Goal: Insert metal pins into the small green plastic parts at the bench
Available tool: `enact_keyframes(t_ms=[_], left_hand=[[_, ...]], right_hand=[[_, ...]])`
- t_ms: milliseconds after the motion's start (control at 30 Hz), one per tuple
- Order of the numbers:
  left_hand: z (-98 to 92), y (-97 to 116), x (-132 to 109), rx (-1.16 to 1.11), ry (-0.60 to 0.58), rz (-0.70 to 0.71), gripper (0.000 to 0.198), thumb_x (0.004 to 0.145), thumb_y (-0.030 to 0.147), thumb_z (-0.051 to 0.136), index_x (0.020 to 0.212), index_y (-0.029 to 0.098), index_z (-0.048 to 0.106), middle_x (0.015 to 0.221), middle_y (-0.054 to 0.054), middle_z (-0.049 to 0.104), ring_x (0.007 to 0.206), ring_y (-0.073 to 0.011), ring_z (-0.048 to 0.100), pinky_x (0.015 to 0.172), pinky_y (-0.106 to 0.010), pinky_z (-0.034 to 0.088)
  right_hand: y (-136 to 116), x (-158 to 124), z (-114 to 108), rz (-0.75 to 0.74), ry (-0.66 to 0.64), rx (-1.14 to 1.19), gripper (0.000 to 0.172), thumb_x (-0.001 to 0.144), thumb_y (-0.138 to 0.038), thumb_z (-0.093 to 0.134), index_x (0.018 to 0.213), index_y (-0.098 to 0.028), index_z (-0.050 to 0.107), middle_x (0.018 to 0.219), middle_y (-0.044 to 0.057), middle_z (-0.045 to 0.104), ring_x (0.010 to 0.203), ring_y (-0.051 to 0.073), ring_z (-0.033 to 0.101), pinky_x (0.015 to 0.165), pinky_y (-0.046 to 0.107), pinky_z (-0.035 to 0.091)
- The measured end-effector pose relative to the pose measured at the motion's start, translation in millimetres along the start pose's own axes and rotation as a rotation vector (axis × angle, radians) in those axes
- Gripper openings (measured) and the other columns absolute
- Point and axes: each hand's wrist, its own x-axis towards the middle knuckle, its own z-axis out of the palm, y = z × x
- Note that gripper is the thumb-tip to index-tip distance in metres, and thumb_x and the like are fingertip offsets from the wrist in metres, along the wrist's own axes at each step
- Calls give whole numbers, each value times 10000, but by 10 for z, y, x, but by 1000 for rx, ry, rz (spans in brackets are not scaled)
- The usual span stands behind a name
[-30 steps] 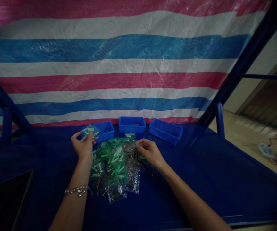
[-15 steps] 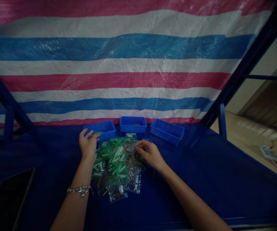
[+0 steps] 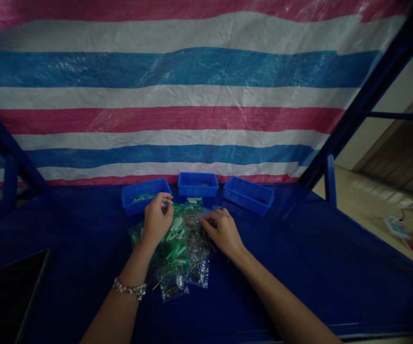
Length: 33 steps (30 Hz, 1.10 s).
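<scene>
A heap of small clear bags lies mid-table, some holding green pieces with pale strips (image 3: pixel 176 248), others holding thin brown and brass-coloured pins (image 3: pixel 195 274). Above the green part is my left hand (image 3: pixel 156 220), its fingers loosely curved, a gap showing between thumb and fingers, nothing visible in them. My right hand (image 3: pixel 226 234) rests at the heap's right side by the dark pins, thumb and fingertips pinched together. What its tips grip is too small and dark to make out. Just behind my left hand stands the left blue bin (image 3: pixel 129 209), with some green pieces inside.
A middle blue bin (image 3: pixel 198 192) and a right blue bin (image 3: pixel 245 203) stand along the back of the blue table (image 3: pixel 321 267). A dark phone-like slab (image 3: pixel 13 296) lies at the left. Striped sheeting (image 3: pixel 178 119) hangs behind, between blue frame posts.
My left hand has moved right and towards me, from the left bin to over the heap, its fingers curling in. My right hand has barely moved.
</scene>
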Motion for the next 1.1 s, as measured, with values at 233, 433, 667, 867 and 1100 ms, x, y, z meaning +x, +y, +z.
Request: enact_keyframes(t_ms=[233, 433, 667, 867, 1100], left_hand=[[92, 67, -92, 64, -340, 99, 181, 708, 156, 468, 832, 206, 590, 698, -6, 665, 633, -139, 597, 622, -246, 433], [98, 61, -94, 62, -361, 61, 179, 692, 156, 487, 802, 207, 619, 688, -6, 676, 632, -149, 605, 636, -255, 442], [110, 77, -95, 39, -350, 77, 185, 705, 161, 469, 824, 197, 606, 714, -11, 661, 613, -132, 585, 624, -245, 442], [85, 119, -94, 24, -318, 59, 230, 690, 174, 495, 911, 193, 557, 721, 4, 638, 522, -98, 527, 575, -230, 423], [103, 121, -97, -239, -389, -90, 314, 678, 234, 548, 986, 178, 522, 734, -25, 659, 509, -102, 548, 502, -212, 418]], right_hand=[[-17, -6, 46, -10, -41, 37, 204, 759, -332, 514, 648, -195, 616, 659, 51, 555, 716, 189, 467, 655, 306, 349], [-39, 3, 58, 8, -43, 119, 165, 737, -308, 528, 653, -197, 618, 653, 36, 561, 696, 179, 481, 657, 306, 350], [-55, 32, 31, 75, -12, 241, 139, 713, -227, 518, 613, -175, 600, 642, 25, 606, 640, 155, 506, 680, 303, 360], [-15, 52, 2, 142, -40, 504, 145, 710, -289, 515, 648, -174, 577, 606, 12, 584, 566, 132, 499, 543, 251, 361], [-59, 65, -32, 216, -133, 906, 185, 703, -353, 535, 658, -175, 512, 561, -3, 559, 510, 104, 496, 478, 220, 346]])
